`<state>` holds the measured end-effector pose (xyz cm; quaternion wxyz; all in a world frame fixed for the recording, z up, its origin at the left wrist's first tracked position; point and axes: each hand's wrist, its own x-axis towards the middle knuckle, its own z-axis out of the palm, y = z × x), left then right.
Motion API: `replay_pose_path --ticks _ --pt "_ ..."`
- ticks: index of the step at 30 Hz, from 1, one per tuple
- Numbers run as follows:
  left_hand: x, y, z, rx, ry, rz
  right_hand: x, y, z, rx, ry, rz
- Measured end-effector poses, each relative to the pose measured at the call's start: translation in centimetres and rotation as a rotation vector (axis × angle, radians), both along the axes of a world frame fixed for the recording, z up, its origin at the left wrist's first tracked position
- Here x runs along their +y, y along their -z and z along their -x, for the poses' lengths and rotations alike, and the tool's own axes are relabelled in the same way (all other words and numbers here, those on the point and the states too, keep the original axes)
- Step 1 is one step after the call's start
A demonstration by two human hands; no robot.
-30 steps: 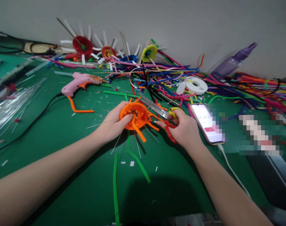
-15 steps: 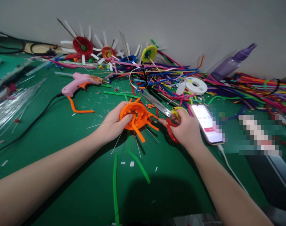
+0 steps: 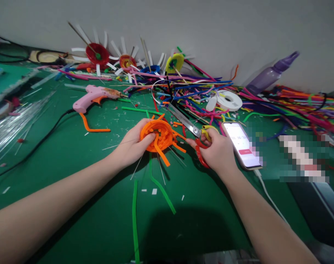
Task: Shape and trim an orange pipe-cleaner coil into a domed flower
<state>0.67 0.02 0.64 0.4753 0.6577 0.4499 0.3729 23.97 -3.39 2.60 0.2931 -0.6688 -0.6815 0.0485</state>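
Note:
My left hand (image 3: 136, 143) grips the left side of an orange woven pipe-cleaner disc (image 3: 165, 135), thumb pressed into its middle. Orange ends stick out of the disc at the right and below, and thin wires radiate from it. My right hand (image 3: 215, 150) is closed round the red and yellow handles of a pair of scissors (image 3: 195, 132). Their metal blades point up and left, just right of the disc and apart from it. Green pipe cleaners (image 3: 162, 194) lie below the disc.
A pink glue gun (image 3: 92, 96) with a black cord lies at left. Behind are red, yellow and blue woven discs on sticks (image 3: 97, 54) and heaped pipe cleaners. A phone (image 3: 241, 145), a white spool (image 3: 229, 101) and a purple bottle (image 3: 268, 77) are at right.

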Motion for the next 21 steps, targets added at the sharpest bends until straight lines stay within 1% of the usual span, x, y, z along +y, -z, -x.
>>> replay_pose_path --ticks 11,21 --pt "-0.06 -0.14 -0.03 -0.005 0.002 -0.007 0.03 -0.28 0.1 -0.002 0.018 -0.033" --pt "-0.05 -0.11 -0.09 -0.011 0.003 -0.001 0.05 -0.06 0.03 0.019 0.013 -0.012"
